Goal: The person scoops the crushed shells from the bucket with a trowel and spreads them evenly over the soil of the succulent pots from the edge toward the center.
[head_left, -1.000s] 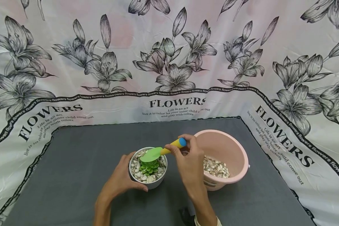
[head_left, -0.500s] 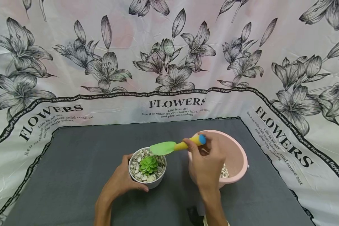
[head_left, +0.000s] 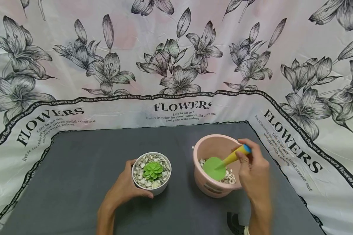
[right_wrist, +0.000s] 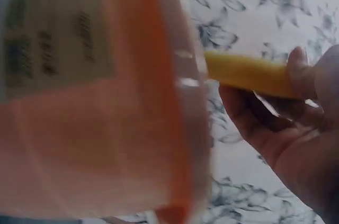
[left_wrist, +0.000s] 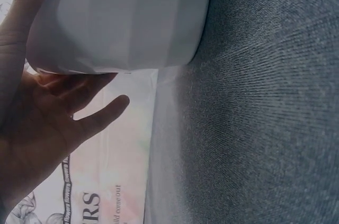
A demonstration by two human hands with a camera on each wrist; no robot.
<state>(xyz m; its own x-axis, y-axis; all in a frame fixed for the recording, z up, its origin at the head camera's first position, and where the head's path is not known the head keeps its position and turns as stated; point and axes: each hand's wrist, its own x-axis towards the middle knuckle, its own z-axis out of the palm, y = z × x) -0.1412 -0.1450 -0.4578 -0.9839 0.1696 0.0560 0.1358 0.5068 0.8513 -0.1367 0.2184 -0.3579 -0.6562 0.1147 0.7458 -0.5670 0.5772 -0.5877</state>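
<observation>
A white pot (head_left: 160, 190) stands on the grey tabletop, filled with pale pebbles (head_left: 140, 173) around a green succulent (head_left: 153, 170). My left hand (head_left: 125, 187) grips the pot's left side, thumb at the front; in the left wrist view its fingers curve around the pot's smooth wall (left_wrist: 122, 17). To the right is a pink bucket (head_left: 207, 186) with more pebbles (head_left: 230, 177) at its bottom. My right hand (head_left: 254, 171) pinches the yellow, blue-tipped handle of a toy shovel (head_left: 214, 168), its green blade down inside the bucket. The right wrist view shows the yellow handle (right_wrist: 251, 73) beyond the bucket wall.
A white cloth (head_left: 182, 112) printed with flowers and lettering hangs behind and along the sides of the grey tabletop (head_left: 85, 169). A dark strap-like piece (head_left: 234, 223) shows beside my right wrist.
My right hand has carried the shovel from over the pot rightward to the bucket, and the blade has gone down inside. My left hand stays on the pot.
</observation>
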